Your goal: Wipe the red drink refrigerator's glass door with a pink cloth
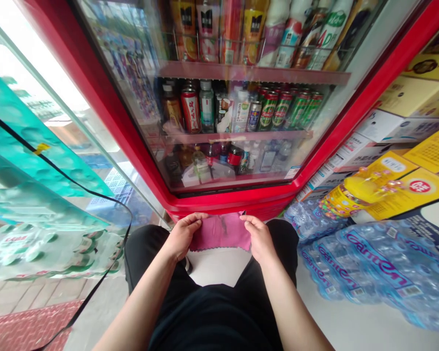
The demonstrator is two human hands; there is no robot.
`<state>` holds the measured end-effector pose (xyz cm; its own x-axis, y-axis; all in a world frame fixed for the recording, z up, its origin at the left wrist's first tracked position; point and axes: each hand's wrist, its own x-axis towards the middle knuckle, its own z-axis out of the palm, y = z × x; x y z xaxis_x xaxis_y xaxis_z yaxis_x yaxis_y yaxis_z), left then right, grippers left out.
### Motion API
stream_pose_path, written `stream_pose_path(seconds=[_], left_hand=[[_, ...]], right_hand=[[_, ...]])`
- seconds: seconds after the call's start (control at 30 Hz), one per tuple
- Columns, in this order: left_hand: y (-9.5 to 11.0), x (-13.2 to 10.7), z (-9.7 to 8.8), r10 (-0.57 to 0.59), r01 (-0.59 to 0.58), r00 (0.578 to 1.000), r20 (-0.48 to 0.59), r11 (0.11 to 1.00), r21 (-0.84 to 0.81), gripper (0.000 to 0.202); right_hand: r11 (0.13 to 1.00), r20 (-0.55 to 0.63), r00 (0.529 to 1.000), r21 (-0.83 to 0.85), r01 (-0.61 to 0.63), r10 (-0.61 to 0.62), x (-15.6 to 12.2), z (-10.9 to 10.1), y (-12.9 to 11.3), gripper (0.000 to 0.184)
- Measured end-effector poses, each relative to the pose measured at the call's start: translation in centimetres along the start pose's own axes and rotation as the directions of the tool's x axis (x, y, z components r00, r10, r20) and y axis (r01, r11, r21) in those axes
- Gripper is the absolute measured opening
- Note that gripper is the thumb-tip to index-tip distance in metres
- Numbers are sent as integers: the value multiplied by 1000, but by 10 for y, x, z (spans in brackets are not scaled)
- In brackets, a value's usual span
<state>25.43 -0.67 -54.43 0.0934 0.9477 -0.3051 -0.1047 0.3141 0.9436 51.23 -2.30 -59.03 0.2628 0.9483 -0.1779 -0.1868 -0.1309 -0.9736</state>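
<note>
A pink cleaning cloth [221, 233] is stretched out between my two hands, low in front of the fridge. It has a dark smudge near its upper middle and a scalloped lower edge. My left hand [186, 234] pinches the cloth's left side between thumb and fingers. At the opposite side, my right hand [258, 236] grips the upper right corner. Just beyond the cloth stands a red-framed drinks fridge [234, 202], its glass door [146, 146] closed. Bottles and cans [272, 109] line the shelves behind the glass.
Shrink-wrapped water bottles [373, 258] are stacked at the right, below cartons [373, 126] and a yellow jar [346, 195]. Wrapped bottle packs [51, 248] stand at the left beside a glass pane. A black strap [95, 192] hangs there. My bent knees flank the cloth above a pale floor [219, 268].
</note>
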Motion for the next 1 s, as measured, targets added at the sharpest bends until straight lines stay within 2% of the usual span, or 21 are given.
stream_pose_path(seconds=[0.13,0.2,0.27,0.33,0.4,0.43,0.5,0.57,0.67,0.77,0.83,0.87,0.93,1.0], left_hand=[[-3,-12,0,22,-45,995,97,970,239,59],[-3,-21,2,53,-98,991,126,916,388,64],[-4,-30,4,100,-154,987,129,830,536,73],[-4,-35,5,119,-189,981,151,738,648,68],[0,-38,4,116,-219,975,190,652,726,54],[3,-38,3,113,-232,972,207,609,758,45],[13,-38,-1,117,-254,967,227,535,806,27],[27,-37,-6,133,-289,957,256,468,835,21],[59,-33,-17,126,-356,933,337,461,813,19],[104,-27,-32,139,-367,925,355,577,730,18],[141,-21,-42,239,-398,916,322,638,659,19],[162,-17,-46,315,-438,899,304,652,619,19],[207,-11,-53,499,-539,831,247,612,578,25],[255,-6,-56,677,-629,710,192,489,604,31]], right_hand=[[1000,8,1000,18,-12,11,-8,-5,-2,38],[1000,57,998,6,-31,30,-16,-8,-1,46],[995,145,987,-84,-53,65,-27,-9,5,60],[963,241,968,-271,0,67,-38,-6,17,75],[870,352,935,-472,146,34,-45,0,31,90],[796,405,913,-566,214,43,-46,3,37,88],[646,503,860,-685,337,85,-41,12,41,63],[522,549,831,-737,431,89,-29,19,31,41],[438,554,831,-735,517,-52,-8,33,-15,32],[492,596,782,-634,597,-180,10,51,-88,20],[540,635,746,-562,626,-203,21,67,-142,14],[552,639,732,-533,642,-235,27,76,-169,17],[578,655,696,-458,676,-294,40,95,-223,26],[572,665,646,-382,726,-376,54,116,-275,28]])
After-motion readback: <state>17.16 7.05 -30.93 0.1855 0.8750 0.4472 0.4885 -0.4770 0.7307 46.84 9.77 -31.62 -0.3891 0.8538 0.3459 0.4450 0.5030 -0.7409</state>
